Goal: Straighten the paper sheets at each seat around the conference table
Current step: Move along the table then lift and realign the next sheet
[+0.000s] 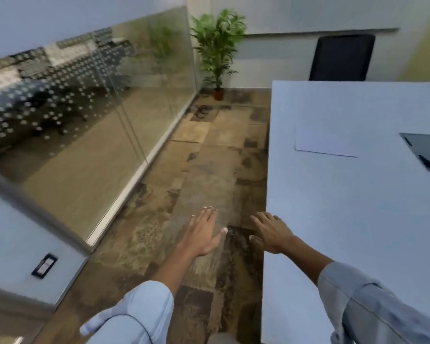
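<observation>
A white paper sheet (325, 142) lies flat on the white conference table (358, 219), near the table's left edge and well ahead of my hands. My left hand (201, 234) hovers over the carpet beside the table, fingers spread, holding nothing. My right hand (271, 232) hangs palm down at the table's left edge, fingers apart and empty, partly over the floor. Light blue sleeves cover both forearms.
A black chair (341, 58) stands at the far end of the table. A recessed cable box (425, 150) sits in the tabletop at right. A glass wall (97, 108) runs along the left, a potted plant (217, 50) fills the far corner, and patterned carpet (209, 157) lies between.
</observation>
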